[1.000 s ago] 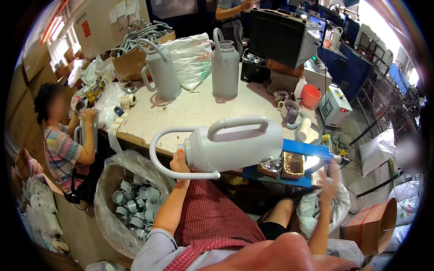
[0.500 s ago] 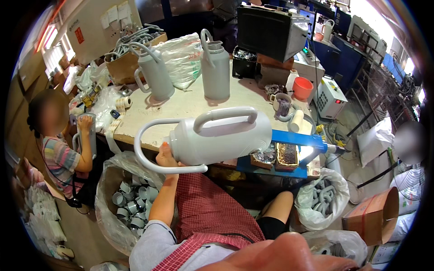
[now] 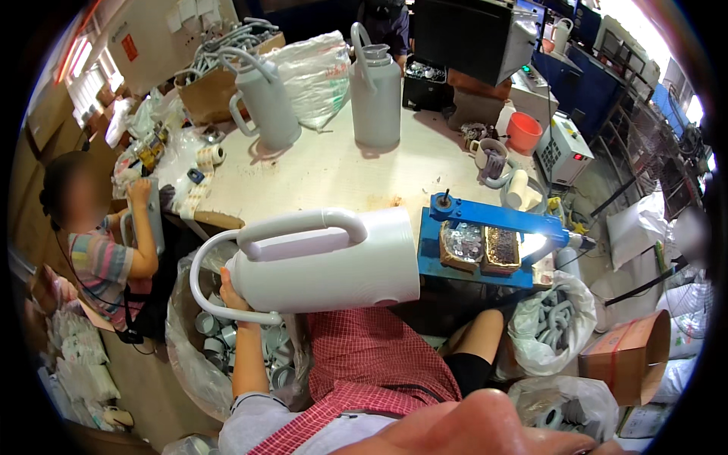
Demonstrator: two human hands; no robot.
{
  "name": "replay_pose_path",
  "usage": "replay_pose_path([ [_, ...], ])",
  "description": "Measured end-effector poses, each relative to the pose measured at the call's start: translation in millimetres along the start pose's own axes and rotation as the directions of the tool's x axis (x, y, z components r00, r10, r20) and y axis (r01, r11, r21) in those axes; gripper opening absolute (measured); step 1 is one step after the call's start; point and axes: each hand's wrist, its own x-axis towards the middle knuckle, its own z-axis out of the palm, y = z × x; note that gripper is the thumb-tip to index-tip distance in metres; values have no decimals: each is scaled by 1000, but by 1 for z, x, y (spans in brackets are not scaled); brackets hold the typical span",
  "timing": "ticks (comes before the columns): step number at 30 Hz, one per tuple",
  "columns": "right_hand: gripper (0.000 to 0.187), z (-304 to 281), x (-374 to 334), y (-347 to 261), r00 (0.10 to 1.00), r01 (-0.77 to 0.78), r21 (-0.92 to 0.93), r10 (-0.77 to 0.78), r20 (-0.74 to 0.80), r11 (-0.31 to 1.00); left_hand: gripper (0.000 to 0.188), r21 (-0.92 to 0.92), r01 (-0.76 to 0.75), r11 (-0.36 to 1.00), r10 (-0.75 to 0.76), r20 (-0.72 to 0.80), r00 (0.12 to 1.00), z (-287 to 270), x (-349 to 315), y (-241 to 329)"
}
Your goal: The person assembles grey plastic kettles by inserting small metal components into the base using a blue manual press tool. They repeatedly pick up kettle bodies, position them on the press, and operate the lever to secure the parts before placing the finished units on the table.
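Observation:
A large pale grey jug (image 3: 326,262) lies on its side before me, side handle (image 3: 303,227) up, base toward the right. Its long curved hoop handle (image 3: 199,277) loops out past the neck at the left. My left hand (image 3: 233,292) is closed around the neck end, some fingers hidden behind the jug. My right hand is not in view. Right of the jug's base, a small gap away, stands a blue bench fixture (image 3: 493,220) with a long arm and a bright light at its right end. Beneath the arm sit two small trays (image 3: 461,246) (image 3: 500,250) of tiny parts.
Two upright jugs (image 3: 269,106) (image 3: 377,98) stand on the table (image 3: 303,178). A lined bin of grey rings (image 3: 216,345) is at my left, a bag of curved grey handles (image 3: 552,326) at my right. A co-worker (image 3: 114,243) at left holds another jug.
The jug has moved left, off the end of the blue arm, which now shows in full with the trays. My left hand moved left with it, and my view shifted slightly.

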Motion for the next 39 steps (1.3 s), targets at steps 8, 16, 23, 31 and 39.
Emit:
replay_pose_path([
  [8, 87, -105, -58, -63, 966, 254, 123, -259, 22, 959, 55, -28, 187, 982, -183, 115, 976, 37, -50, -30],
  [16, 83, 159, -85, -292, 433, 812, 424, -901, 23, 401, 50, -202, 382, 902, -316, 295, 902, 84, -85, -25],
  [23, 73, 167, -71, -309, 193, 752, 651, -979, -66, 104, 49, -183, 313, 932, -279, 189, 942, 74, -85, -2],
  [31, 71, 162, -91, -314, 47, 717, 694, -988, -144, -67, 45, -35, 244, 969, -232, 206, 951, 62, -74, -3],
  [39, 64, 162, -124, -339, -180, 646, 687, -941, -285, -332, 40, -162, 371, 914, -294, 365, 883, 50, -30, 17],
])
